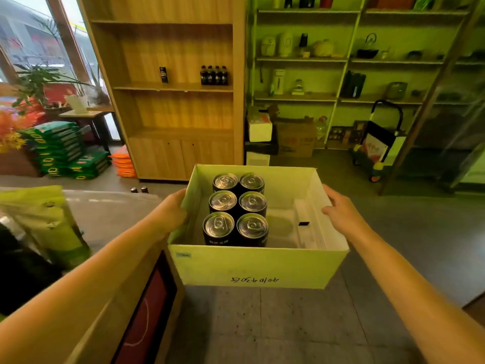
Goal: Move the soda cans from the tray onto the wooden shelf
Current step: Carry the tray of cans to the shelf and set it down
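Both hands grip an open cardboard tray (258, 266) held above the floor: left hand (172, 210) on its left wall, right hand (341, 212) on its right rim. Six black soda cans (237, 208) stand upright in two rows at its left side; the wooden shelf (173, 88) ahead holds one can (163, 74) and four bottles (214, 75)

Soda cans (237, 209): six, black bodies, silver tops, tabs unopened; upright, two columns of three, touching, packed in left half of tray.
Tray (258, 267): open pale cardboard box, handwriting on near wall; right half bare.
Wooden shelf (173, 88): beyond tray; one can (163, 74) and four dark bottles (214, 75) standing on middle board.
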The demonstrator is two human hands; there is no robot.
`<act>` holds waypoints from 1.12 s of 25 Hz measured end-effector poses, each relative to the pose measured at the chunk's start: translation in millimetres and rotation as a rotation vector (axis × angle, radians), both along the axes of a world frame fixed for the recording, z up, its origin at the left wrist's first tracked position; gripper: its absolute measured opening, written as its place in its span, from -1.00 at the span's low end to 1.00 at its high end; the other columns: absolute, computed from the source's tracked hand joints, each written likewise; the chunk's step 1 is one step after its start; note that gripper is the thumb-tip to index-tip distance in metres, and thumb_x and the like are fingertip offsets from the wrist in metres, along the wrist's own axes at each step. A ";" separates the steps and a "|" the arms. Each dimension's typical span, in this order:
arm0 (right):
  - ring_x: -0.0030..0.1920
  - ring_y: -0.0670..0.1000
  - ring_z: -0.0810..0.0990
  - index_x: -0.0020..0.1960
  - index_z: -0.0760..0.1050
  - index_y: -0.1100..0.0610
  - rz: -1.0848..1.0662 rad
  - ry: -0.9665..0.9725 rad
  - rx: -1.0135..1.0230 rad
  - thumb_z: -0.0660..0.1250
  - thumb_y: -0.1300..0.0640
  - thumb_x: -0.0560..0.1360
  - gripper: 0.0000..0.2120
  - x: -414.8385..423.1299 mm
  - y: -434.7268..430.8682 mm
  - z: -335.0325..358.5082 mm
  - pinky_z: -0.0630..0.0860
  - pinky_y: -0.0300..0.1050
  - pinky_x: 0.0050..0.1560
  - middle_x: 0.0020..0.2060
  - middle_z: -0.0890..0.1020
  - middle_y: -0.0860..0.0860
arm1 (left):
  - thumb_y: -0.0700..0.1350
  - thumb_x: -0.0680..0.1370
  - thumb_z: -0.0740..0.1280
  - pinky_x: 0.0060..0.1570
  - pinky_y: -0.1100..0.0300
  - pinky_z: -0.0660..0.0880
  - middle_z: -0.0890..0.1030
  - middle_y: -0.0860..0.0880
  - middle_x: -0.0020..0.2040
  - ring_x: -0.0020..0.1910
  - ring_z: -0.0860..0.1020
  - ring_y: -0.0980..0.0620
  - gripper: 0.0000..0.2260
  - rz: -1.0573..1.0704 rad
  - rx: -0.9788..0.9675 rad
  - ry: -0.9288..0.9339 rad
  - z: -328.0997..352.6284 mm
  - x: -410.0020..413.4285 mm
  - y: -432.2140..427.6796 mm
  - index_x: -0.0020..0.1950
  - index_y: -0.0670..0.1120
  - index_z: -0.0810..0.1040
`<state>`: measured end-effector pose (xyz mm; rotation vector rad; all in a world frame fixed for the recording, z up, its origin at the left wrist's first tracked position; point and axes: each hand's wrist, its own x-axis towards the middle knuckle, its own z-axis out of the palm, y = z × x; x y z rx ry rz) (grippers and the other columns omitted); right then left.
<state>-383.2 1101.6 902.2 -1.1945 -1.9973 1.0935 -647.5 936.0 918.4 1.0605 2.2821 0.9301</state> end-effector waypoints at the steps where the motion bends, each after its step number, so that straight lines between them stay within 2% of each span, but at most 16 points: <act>1: 0.38 0.10 0.32 0.43 0.20 0.07 0.002 0.001 0.005 0.09 0.46 0.49 -0.42 -18.1 29.2 -0.8 0.27 -0.12 0.21 0.37 0.38 0.07 | -0.46 0.49 0.15 0.17 0.00 0.40 0.42 -0.22 0.34 0.33 0.38 -0.20 -0.43 -0.003 0.001 0.004 -3.4 -19.4 28.2 0.46 -0.12 0.20; 4: 0.32 0.08 0.38 0.41 0.24 0.05 0.035 0.007 0.008 0.08 0.46 0.48 -0.43 -79.2 124.1 -2.3 0.30 -0.13 0.15 0.34 0.42 0.07 | -0.46 0.48 0.16 0.00 0.12 0.39 0.44 -0.21 0.32 0.29 0.41 -0.18 -0.43 0.016 0.002 0.009 -17.3 -81.6 119.8 0.46 -0.11 0.21; 7: 0.31 0.06 0.38 0.41 0.24 0.02 0.102 -0.013 0.035 0.08 0.47 0.48 -0.41 -147.6 222.7 1.8 0.31 -0.14 0.12 0.33 0.43 0.05 | -0.45 0.47 0.20 -0.03 0.14 0.38 0.42 -0.20 0.34 0.30 0.40 -0.19 -0.40 0.077 0.007 -0.015 -27.9 -144.2 205.8 0.47 -0.10 0.19; 10: 0.31 0.06 0.38 0.41 0.24 0.02 0.150 -0.031 0.044 0.08 0.47 0.47 -0.40 -227.1 313.3 10.8 0.29 -0.15 0.13 0.33 0.43 0.05 | -0.48 0.46 0.17 0.03 0.08 0.42 0.41 -0.20 0.34 0.31 0.39 -0.20 -0.40 0.162 0.026 -0.071 -26.7 -210.8 278.4 0.45 -0.11 0.21; 14: 0.34 0.09 0.36 0.41 0.25 0.04 0.253 -0.050 0.055 0.09 0.47 0.47 -0.41 -340.9 402.0 12.7 0.29 -0.11 0.18 0.34 0.42 0.07 | -0.45 0.50 0.13 0.21 -0.06 0.39 0.40 -0.20 0.36 0.34 0.36 -0.20 -0.45 0.289 0.025 -0.075 -22.7 -299.0 342.0 0.45 -0.10 0.21; 17: 0.33 0.10 0.37 0.42 0.23 0.05 0.308 -0.054 0.050 0.11 0.45 0.47 -0.42 -432.5 452.9 -0.7 0.31 -0.07 0.23 0.35 0.42 0.08 | -0.43 0.52 0.13 0.27 -0.05 0.35 0.38 -0.19 0.39 0.37 0.34 -0.19 -0.47 0.360 0.010 -0.045 -25.9 -375.8 380.4 0.46 -0.10 0.20; 25: 0.20 0.01 0.40 0.43 0.20 0.03 0.381 -0.003 -0.014 0.09 0.42 0.51 -0.44 -695.3 544.0 -10.7 0.31 -0.17 0.09 0.31 0.44 0.09 | -0.43 0.51 0.13 0.22 -0.05 0.41 0.40 -0.20 0.37 0.33 0.39 -0.18 -0.44 0.446 0.013 -0.057 -32.0 -619.4 459.3 0.47 -0.07 0.19; 28: 0.09 -0.06 0.38 0.43 0.19 0.03 0.418 -0.009 -0.036 0.08 0.41 0.52 -0.46 -780.8 567.7 -10.4 0.37 -0.19 -0.10 0.26 0.46 0.07 | -0.45 0.50 0.14 0.20 -0.06 0.41 0.40 -0.20 0.37 0.32 0.39 -0.19 -0.42 0.489 0.019 -0.087 -30.1 -694.9 479.9 0.47 -0.07 0.19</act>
